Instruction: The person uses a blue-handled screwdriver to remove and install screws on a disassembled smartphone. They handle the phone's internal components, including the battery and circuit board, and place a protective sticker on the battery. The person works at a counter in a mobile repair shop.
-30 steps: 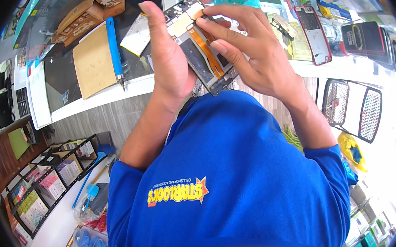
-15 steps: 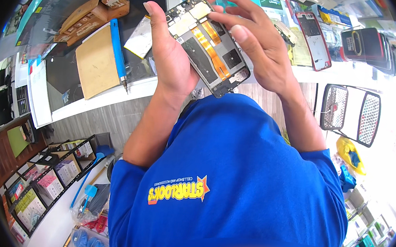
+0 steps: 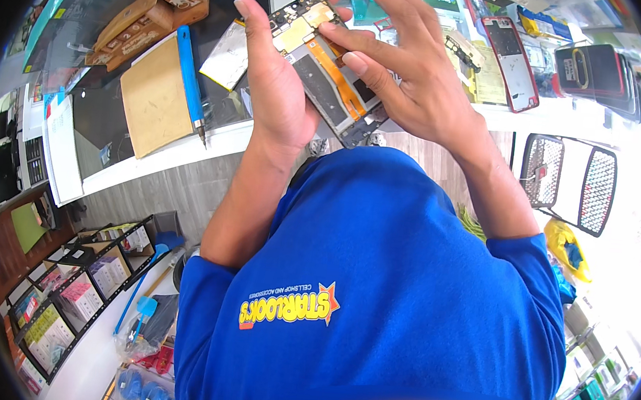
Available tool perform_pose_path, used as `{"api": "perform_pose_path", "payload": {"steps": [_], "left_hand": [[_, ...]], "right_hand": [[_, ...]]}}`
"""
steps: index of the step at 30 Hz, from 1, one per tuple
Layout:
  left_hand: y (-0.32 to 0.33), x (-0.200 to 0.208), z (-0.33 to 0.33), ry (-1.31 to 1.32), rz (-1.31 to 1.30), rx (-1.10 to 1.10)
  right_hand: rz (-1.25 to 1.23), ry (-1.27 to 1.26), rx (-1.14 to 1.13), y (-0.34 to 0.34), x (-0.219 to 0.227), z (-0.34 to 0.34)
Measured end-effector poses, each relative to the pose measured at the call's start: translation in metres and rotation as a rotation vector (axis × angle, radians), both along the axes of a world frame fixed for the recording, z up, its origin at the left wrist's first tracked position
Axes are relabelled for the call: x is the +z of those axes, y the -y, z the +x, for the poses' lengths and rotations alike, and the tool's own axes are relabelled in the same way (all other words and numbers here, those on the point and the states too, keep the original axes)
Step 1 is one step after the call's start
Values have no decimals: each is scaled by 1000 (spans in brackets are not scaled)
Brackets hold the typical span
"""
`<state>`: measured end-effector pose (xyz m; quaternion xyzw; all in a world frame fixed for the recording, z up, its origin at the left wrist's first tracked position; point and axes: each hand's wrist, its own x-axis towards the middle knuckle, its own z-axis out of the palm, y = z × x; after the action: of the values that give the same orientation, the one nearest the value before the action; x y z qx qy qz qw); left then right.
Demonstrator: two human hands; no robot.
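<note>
My left hand [image 3: 280, 94] is closed around an opened smartphone [image 3: 322, 97], its thumb along the near-left edge. The phone's back cover is off and it lies tilted in the palm. Across its middle run orange flex cables [image 3: 339, 80], and gold-coloured plates and circuit boards [image 3: 305, 27] sit at its far end. Over the phone's right side hovers my right hand [image 3: 422, 79], fingers spread. Its index fingertip rests on or just above the board where a flex cable ends; I cannot tell if it presses. The thumb and index hide part of the phone's right side.
On the counter at left lie a tan pad [image 3: 158, 98], a blue-handled pen-like tool [image 3: 189, 86] and a wooden holder [image 3: 137, 28]. A white flat piece [image 3: 226, 55] is beside my left hand. At right are a red-edged phone frame [image 3: 511, 64] and dark phone cases [image 3: 594, 75].
My right hand has moved left and down over the phone, its index and thumb now covering one flex cable. The phone has shifted slightly in my left hand's hold.
</note>
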<state>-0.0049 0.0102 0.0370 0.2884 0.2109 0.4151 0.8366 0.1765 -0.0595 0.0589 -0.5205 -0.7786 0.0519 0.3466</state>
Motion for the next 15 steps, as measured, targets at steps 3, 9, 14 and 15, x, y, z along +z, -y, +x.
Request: {"api": "perform_pose_path", "payload": {"steps": [3, 9, 14, 15], "left_hand": [[1, 2, 8, 6, -19, 110], [1, 0, 11, 31, 147, 201], [12, -13, 1, -19, 107, 176], [14, -15, -4, -49, 135, 162]], "right_hand": [[-47, -351, 1, 1, 1, -3], [-279, -305, -161, 29, -7, -16], [-346, -332, -218, 40, -23, -16], [-296, -309, -213, 42, -24, -11]]}}
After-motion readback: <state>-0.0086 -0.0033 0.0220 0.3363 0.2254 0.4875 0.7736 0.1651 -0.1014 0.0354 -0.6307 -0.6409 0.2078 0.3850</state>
